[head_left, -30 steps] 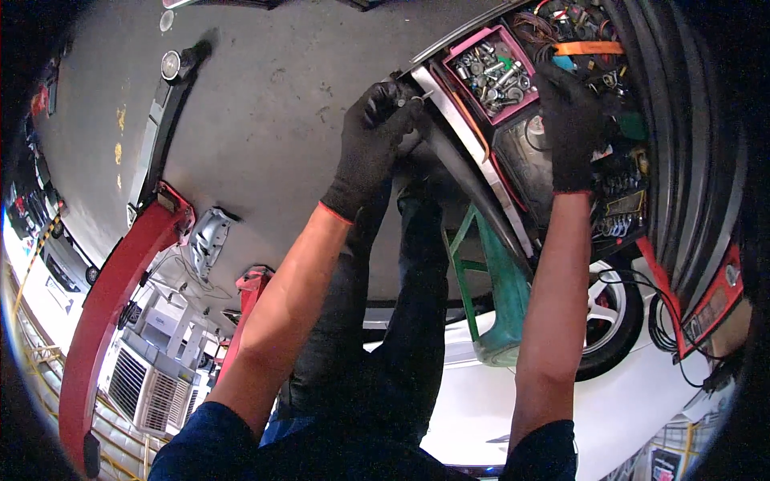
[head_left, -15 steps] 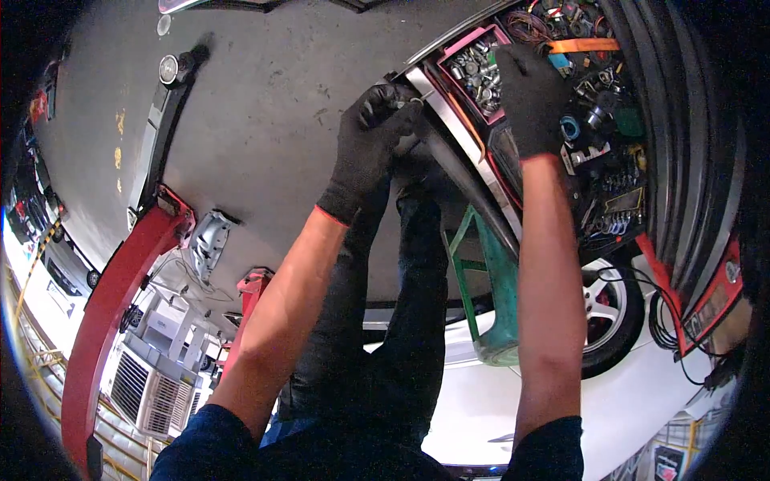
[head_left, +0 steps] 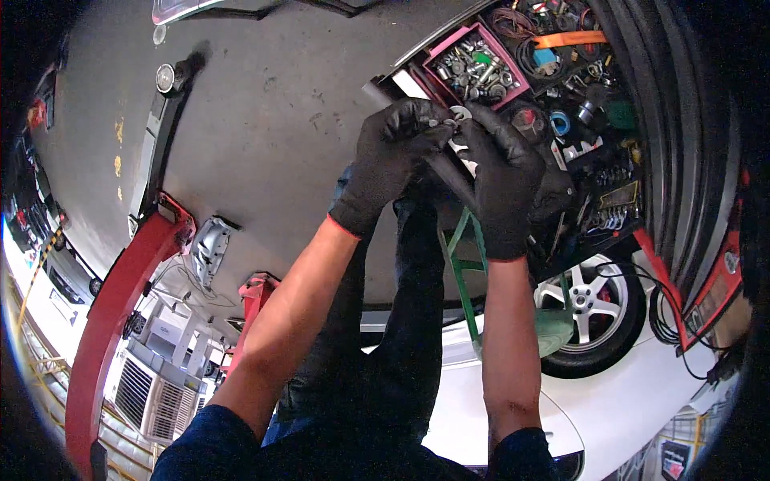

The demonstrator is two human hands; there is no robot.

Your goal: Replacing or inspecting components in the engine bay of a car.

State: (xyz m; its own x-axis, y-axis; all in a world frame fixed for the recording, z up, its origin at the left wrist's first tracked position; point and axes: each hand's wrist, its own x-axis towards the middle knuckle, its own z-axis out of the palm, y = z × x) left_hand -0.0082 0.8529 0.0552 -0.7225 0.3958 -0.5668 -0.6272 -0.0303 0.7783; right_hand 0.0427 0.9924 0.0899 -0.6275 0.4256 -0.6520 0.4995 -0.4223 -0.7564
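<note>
Here, both hands are seen in black gloves, raised together in front of an open tool cart (head_left: 609, 200). The left hand (head_left: 389, 164) is curled, its fingertips pinched on a small metal part (head_left: 459, 114) that shows pale between the two gloves. The right hand (head_left: 501, 172) is met at the same spot, its fingers closed on the part from the other side, so the part is held between both hands just below a pink tray (head_left: 513, 60). The tray is filled with bolts and nuts, and it is set in the cart's top beside a clutter of sockets, wires and an orange strap (head_left: 571, 38). Behind the forearms, dark trousers and a green stand (head_left: 461, 264) are seen. A white car (head_left: 642, 409) with a wheel (head_left: 589, 309) is found lower right. A red lift arm (head_left: 120, 305) is seen at the left over the grey floor (head_left: 265, 120).
</note>
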